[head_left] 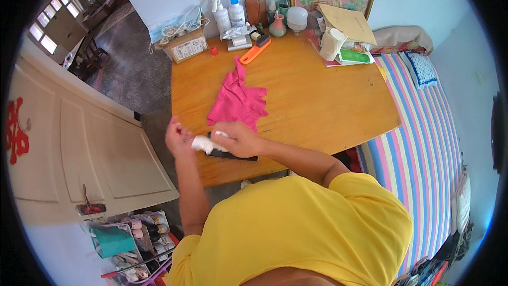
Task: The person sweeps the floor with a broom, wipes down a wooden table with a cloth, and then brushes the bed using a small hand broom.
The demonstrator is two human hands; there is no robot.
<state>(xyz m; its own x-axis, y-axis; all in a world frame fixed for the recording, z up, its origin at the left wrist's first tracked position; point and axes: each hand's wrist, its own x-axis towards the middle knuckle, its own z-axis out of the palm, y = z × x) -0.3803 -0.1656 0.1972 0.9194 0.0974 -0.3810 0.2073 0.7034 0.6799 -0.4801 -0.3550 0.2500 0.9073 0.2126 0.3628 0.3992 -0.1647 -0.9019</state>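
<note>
My right hand (pixel 238 140) is closed around a crumpled white tissue or cloth (pixel 203 144), whose loose end sticks out towards my left hand. Beside that end, my left hand (pixel 177 137) is raised near the table's left edge, blurred, its fingers partly curled; whether it grips anything is not clear. Beneath the right hand lies a dark flat object (pixel 238 155), perhaps a phone or tablet, mostly covered by the hand and the white piece. Just beyond it a pink cloth (pixel 240 99) is spread in folds on the wooden table (pixel 317 103).
An orange-handled brush (pixel 254 52) and a red cap (pixel 214 51) lie behind the cloth. Along the wall stand a cardboard box (pixel 188 47), a spray bottle (pixel 221 16), a pink vase (pixel 278 27) and a white bulb (pixel 297 19). A door (pixel 99 139) is at left, a striped bed (pixel 416 147) at right.
</note>
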